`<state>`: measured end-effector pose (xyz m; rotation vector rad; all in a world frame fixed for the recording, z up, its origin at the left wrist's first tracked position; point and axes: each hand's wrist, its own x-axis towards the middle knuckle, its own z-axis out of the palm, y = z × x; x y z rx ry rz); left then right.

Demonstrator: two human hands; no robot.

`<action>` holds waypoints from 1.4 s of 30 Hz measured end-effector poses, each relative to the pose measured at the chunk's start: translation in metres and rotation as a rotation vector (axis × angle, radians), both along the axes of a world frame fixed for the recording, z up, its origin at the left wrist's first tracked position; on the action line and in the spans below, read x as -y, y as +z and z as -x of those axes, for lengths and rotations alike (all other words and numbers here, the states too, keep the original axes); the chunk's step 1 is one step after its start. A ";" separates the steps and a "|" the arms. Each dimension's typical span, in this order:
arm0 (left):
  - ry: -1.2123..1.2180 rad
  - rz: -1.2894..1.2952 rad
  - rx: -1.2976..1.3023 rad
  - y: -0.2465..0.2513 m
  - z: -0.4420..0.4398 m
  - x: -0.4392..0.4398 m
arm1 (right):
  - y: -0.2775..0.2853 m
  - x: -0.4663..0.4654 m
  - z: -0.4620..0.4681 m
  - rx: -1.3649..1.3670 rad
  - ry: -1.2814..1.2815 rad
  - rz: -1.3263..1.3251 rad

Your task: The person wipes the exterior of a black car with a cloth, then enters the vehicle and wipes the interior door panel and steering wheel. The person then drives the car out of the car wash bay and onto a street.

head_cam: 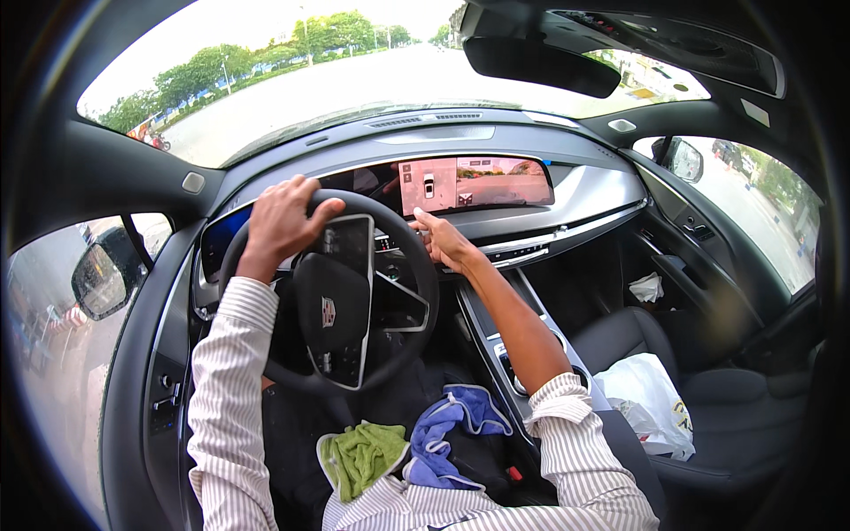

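Observation:
Up on the top left of the rim, my left hand [284, 222] grips the black steering wheel [425, 265], its thumb pointing right. The wheel is turned, its spokes tilted. At the rim's upper right is my right hand [441, 240], with the thumb raised and the fingers partly hidden behind or at the rim; whether they hold a stalk or the rim is unclear. Beyond it, the dashboard display [491, 182] shows an overhead car picture and a camera view. A green microfibre cloth [364, 455] and a blue microfibre cloth [441, 431] lie on the lap.
A white plastic bag [647, 401] rests on the passenger seat [737, 425]. The centre console [495, 325] runs beneath my right forearm. Crumpled white tissue [646, 287] sits in the passenger door pocket. Through the windscreen are a road, trees and a motorcycle [159, 142] at left.

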<state>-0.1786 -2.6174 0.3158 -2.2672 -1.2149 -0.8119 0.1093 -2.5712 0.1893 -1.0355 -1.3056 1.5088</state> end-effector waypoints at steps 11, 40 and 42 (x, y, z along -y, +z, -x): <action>-0.415 -0.276 -0.838 -0.187 -0.162 0.041 | -0.007 -0.020 -0.017 0.049 -0.044 0.068; 0.024 0.150 0.557 -0.055 0.094 0.004 | -0.133 0.259 0.118 0.237 0.144 -0.426; -0.009 0.100 0.234 -0.010 0.039 -0.003 | -0.124 0.263 0.090 0.328 -0.017 -0.656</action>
